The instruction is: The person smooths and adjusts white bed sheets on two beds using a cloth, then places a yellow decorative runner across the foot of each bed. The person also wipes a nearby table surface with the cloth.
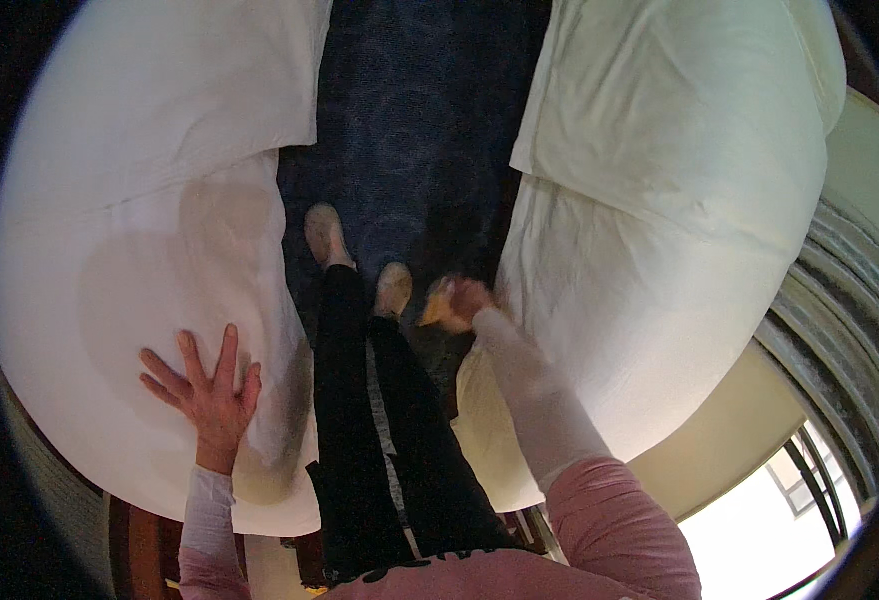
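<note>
My left hand (218, 401), its fingers spread wide, rests palm down on the white cover of the left bed (132, 285). There is nothing in it. Between the two beds, my right hand (472, 298) is blurred by motion. Something small and yellow (435, 308), possibly a cloth, shows at its fingers; the blur hides its exact kind. That hand is low, beside the hanging edge of the cover on the right bed (657, 277). Whether it touches that cover, I cannot tell.
My feet (393, 289) stand on dark blue carpet (424, 112) in the narrow gap between the beds. Grey curtains (822, 300) and a bright window (762, 517) are at the right. Brown wooden furniture (139, 547) shows at lower left.
</note>
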